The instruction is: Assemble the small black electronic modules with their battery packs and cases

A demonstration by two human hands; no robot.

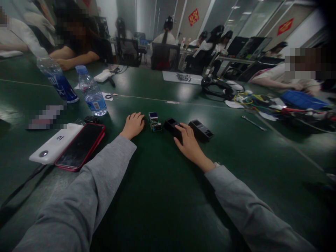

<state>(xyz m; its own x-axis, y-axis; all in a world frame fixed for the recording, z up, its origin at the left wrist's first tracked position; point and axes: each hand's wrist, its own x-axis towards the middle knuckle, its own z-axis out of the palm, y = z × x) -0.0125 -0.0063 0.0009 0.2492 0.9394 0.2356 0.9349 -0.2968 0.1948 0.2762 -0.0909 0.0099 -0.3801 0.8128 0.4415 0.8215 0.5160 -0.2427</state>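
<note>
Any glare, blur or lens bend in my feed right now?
Head view: dim, with pale glare on the green table; detail soft on the small circuit board. Head view, left: blue-capped bottle leans, likely wide-angle distortion. Head view, upper right: corner goes black.

Wearer's hands (133, 126): two, one left, one right
Black boxes (201, 130): two
Circuit boards with a small screen (155, 125): one
Plastic bottles (92, 92): two
Red-cased phones (81, 145): one
White devices marked with digits (54, 145): one
Wrench-like metal tools (254, 123): one
Blue trays (303, 100): one
Red wall signs (193, 17): two whole, a third cut by the top edge
People nearby (160, 37): at least seven, exact number hidden by blur and overlap
</note>
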